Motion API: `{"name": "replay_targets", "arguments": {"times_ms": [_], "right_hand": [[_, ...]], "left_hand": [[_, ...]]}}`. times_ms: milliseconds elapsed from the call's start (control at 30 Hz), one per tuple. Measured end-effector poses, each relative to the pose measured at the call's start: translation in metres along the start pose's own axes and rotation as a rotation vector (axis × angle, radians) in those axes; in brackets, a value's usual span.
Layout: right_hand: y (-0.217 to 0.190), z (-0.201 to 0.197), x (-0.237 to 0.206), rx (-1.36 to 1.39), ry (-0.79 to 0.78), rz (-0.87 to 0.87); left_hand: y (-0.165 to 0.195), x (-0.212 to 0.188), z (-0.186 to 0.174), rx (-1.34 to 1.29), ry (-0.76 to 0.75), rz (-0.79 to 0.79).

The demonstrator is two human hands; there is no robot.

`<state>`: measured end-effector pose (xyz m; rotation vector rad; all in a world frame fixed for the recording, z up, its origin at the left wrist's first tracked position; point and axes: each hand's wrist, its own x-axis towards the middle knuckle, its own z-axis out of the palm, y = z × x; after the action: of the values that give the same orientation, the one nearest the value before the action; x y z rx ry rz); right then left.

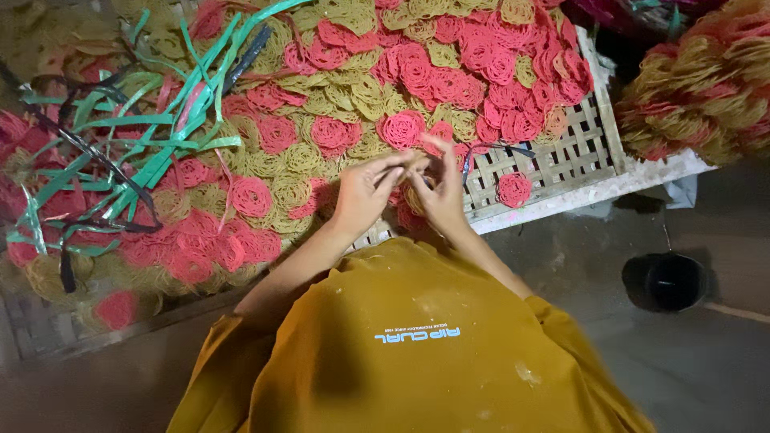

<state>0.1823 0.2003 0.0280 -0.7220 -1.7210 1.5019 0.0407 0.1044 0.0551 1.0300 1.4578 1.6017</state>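
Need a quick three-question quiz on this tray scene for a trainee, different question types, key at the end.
1. True or false: both hands meet over the woven bamboo tray.
2. Which colours are the round noodle coils on the tray? A) red and yellow B) blue and white C) black only
3. Fill in: the loose plastic strips piled on the person's left side of the tray are mostly ____.

Key: 1 true; 2 A; 3 green. The left hand and right hand pinch something small between the fingertips; what it is cannot be made out.
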Motion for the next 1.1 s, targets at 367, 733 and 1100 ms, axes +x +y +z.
{"name": "replay_targets", "arguments": {"times_ms": [367, 733, 1100], "right_hand": [[-0.022, -0.062, -0.020, -1.085, 0.004, -0.594], [0.009, -0.031, -0.003, 0.070, 0.130, 0.126], [0.010, -0.013, 0.014, 0.079, 0.133, 0.122]], "left_hand": [[0.012, 0.008, 0.014, 0.030, -0.022, 0.170], [-0.024, 0.061, -0.024, 0.731, -0.046, 0.360], [-0.019, 0.093, -0.046, 0.548, 0.127, -0.427]]}}
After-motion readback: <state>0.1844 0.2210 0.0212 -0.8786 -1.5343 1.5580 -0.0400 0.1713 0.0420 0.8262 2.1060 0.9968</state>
